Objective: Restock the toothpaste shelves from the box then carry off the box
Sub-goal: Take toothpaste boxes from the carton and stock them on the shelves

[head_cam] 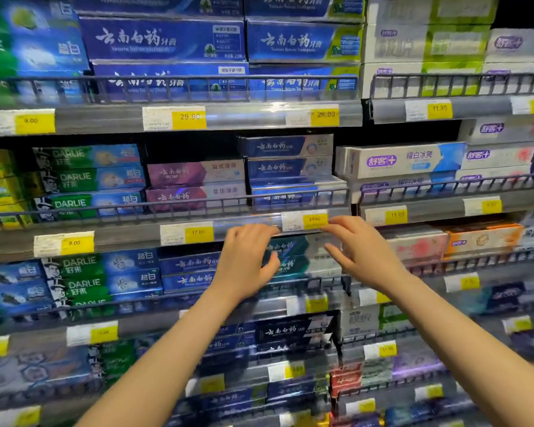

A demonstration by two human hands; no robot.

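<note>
Both my hands reach into the third shelf down, in front of a stack of teal-green toothpaste boxes [293,254]. My left hand [247,263] has its fingers over the left end of these boxes and its thumb curled against their front. My right hand [361,248] is beside their right end with fingers extended toward the shelf's price rail [250,224]; I cannot tell if it touches the boxes. The stock box is not in view.
Shelves of toothpaste cartons fill the view: blue Yunnan Baiyao boxes [164,40] up top, green Darlie boxes [87,180] at left, white boxes [401,161] at right. Wire rails [167,208] and yellow price tags [198,232] front every shelf.
</note>
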